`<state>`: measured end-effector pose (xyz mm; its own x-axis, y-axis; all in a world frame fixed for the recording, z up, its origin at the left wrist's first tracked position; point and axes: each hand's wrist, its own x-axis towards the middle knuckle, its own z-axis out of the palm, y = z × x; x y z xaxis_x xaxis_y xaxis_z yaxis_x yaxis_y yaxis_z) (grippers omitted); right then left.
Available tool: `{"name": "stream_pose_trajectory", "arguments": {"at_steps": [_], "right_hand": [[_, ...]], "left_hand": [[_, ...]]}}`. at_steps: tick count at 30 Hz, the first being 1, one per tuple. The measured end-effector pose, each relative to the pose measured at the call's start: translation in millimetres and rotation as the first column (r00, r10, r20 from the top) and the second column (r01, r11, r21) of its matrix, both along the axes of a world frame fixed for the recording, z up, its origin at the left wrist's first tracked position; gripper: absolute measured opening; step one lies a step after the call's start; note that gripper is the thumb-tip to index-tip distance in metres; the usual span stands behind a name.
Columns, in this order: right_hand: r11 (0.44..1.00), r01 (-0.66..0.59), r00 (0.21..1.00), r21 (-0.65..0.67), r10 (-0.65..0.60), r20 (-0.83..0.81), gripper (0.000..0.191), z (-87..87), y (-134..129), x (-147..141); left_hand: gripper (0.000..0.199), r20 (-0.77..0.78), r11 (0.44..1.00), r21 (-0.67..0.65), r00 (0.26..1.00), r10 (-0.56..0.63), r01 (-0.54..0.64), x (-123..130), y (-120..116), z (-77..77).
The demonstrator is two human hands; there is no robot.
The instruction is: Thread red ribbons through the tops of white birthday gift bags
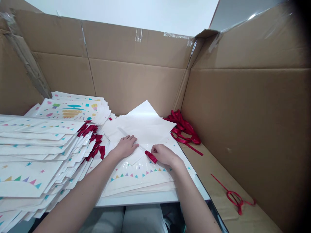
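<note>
At 12 o'clock, your left hand lay flat on white paper, your right hand touched red ribbon, hands just apart.

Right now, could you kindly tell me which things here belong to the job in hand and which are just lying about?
In use: left hand, flat on folded white paper; right hand, touching red ribbon.

Lying about: printed paper stack; ribbon bundle; ribbon loop; cardboard wall.
</note>
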<state>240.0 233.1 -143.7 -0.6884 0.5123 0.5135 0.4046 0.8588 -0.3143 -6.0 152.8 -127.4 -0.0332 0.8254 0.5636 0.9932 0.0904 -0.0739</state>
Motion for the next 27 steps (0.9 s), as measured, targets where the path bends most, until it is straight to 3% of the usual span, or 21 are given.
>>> {"name": "stream_pose_trajectory", "arguments": {"at_steps": [6,12,18,24,27], "right_hand": [[0.971,0.092,0.993,-0.221,-0.073,0.091,0.006,-2.7,7.7,12.9],[1.000,0.002,1.000,-0.011,-0.002,0.017,0.009,0.3,0.8,1.6],[0.966,0.102,0.988,-0.236,-0.070,0.140,0.009,0.3,3.4,17.4],[0.999,0.026,0.999,-0.027,-0.025,0.037,0.008,1.3,-2.0,4.7],[0.998,0.040,0.998,-0.055,-0.038,0.050,0.009,1.0,-2.5,7.2]], "left_hand": [[0.053,0.035,1.000,0.018,0.999,0.025,-0.025,-3.5,-1.0,1.1],[0.055,-0.003,0.998,0.000,0.998,0.065,-0.065,0.4,-0.3,1.9],[0.057,0.023,0.996,-0.027,0.996,0.084,-0.084,1.9,-3.5,3.2],[0.059,0.014,0.997,-0.021,0.997,0.076,-0.076,2.1,-1.2,2.3],[0.059,0.024,0.997,-0.027,0.998,0.066,-0.066,2.3,-0.6,1.2]]}}
